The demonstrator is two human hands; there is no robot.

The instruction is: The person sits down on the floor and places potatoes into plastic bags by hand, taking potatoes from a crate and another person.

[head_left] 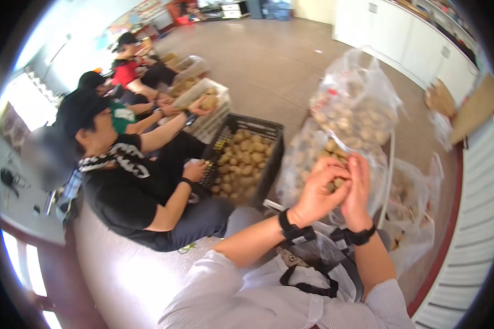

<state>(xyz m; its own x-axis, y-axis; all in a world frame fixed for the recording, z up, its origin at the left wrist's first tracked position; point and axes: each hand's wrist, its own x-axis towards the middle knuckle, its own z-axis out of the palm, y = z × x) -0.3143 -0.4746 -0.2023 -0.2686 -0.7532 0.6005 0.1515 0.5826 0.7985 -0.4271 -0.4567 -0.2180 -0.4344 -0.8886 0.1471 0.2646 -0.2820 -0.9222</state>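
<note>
My left hand (pixel 323 187) is curled, its fingers bent round a small brownish potato (pixel 336 184). Against the other side of the potato presses my right hand (pixel 358 193), fingers together and cupped; much of the potato is hidden between the two hands. Just under and beyond them is a clear plastic bag (pixel 297 164) full of potatoes. A second clear bag of potatoes (pixel 362 109) stands behind it. To the left, a black plastic crate (pixel 275 143) holds many loose potatoes (pixel 244 162).
A person in black (pixel 132 192) sits at my left, one hand holding a potato (pixel 209 101) over a white crate (pixel 223 93). Other seated people (pixel 132 74) work beyond. More plastic bags (pixel 414 203) lie at my right, near white cabinets (pixel 400 35).
</note>
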